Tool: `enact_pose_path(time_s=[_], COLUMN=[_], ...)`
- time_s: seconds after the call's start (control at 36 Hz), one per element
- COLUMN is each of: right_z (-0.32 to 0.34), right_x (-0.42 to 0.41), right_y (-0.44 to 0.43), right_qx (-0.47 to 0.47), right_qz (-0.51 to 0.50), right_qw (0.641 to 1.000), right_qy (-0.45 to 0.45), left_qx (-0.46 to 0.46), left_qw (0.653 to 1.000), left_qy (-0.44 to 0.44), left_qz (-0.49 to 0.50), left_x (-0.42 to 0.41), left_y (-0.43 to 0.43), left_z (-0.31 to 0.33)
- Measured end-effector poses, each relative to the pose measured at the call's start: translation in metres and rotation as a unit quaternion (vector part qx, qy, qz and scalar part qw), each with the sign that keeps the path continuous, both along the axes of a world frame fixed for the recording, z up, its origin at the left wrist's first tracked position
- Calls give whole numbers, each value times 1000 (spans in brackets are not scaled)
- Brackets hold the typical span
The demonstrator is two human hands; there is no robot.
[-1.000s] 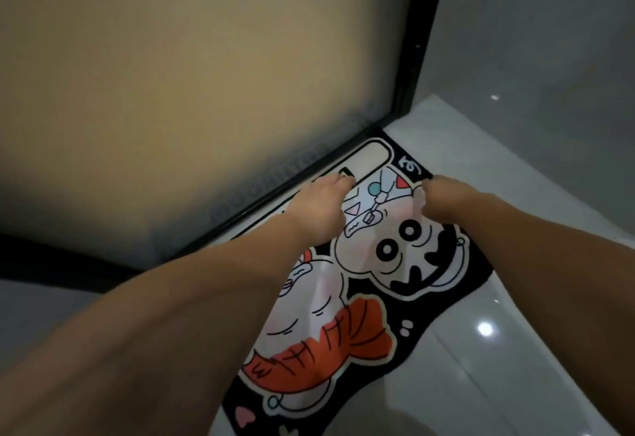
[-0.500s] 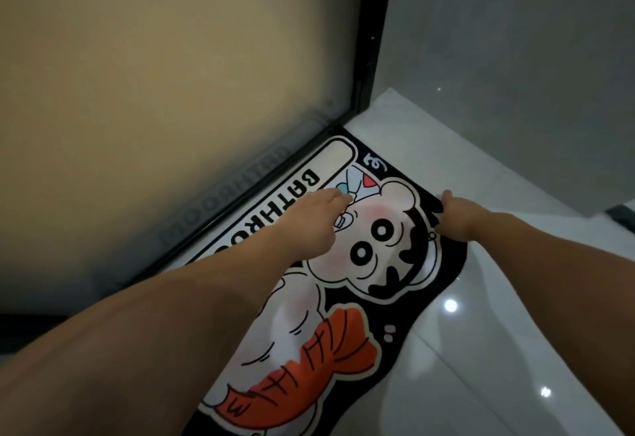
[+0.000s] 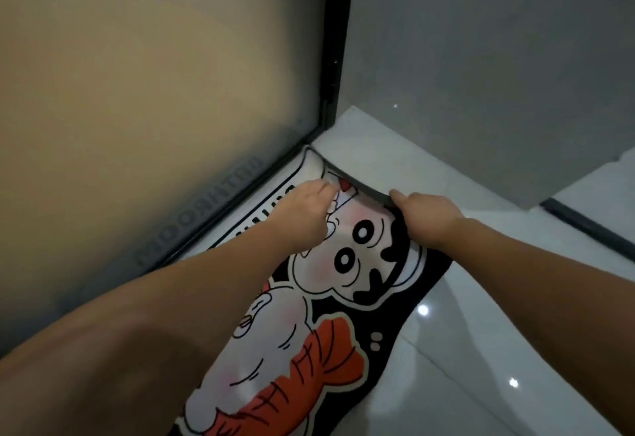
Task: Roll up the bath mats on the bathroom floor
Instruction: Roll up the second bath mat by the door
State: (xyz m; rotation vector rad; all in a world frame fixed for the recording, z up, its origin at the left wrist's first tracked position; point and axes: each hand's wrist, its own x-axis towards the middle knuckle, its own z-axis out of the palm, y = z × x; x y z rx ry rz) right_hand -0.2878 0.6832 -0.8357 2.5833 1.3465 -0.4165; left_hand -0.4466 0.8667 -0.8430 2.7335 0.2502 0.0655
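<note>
Mat (image 3: pixel 347 301) on glossy white floor (image 3: pixel 481 367); frosted door (image 3: pixel 154 92) beside

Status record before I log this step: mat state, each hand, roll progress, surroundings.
mat: bath mat, cartoon print, on the white tile floor alongside the frosted glass door
far edge: lifted and curled toward the person, grey underside showing
left hand: grips the far edge on the door side
right hand: grips the lifted edge on the outer side
roll progress: first turn barely begun; most of the mat lies flat
backdrop: grey wall
</note>
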Motion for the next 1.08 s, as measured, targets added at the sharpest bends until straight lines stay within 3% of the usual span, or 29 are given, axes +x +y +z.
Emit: enact_pose_path(time_s=[0.17, 0.36, 0.56, 0.72, 0.86, 1.08], right_z=[57, 99, 127, 160, 166, 154], right_x=[-14, -15, -19, -26, -26, -32], right_y=[-34, -60, -49, -35, -36, -35], right_qx=[54, 60, 63, 91, 159, 83], right_qz=[138, 209, 121, 131, 176, 200], right_qw=[982, 962, 986, 985, 972, 976], right_qy=[-121, -165, -99, 63, 7, -29], left_qx=[75, 16, 134, 160, 100, 115], left_qw=[995, 994, 984, 976, 983, 984], left_qy=[-37, 84, 48, 45, 96, 121], left_qz=[-56, -66, -108, -142, -124, -55], left_x=[34, 47, 40, 34, 13, -12], left_y=[-12, -21, -34, -46, -34, -22], left_z=[24, 58, 98, 152, 179, 156])
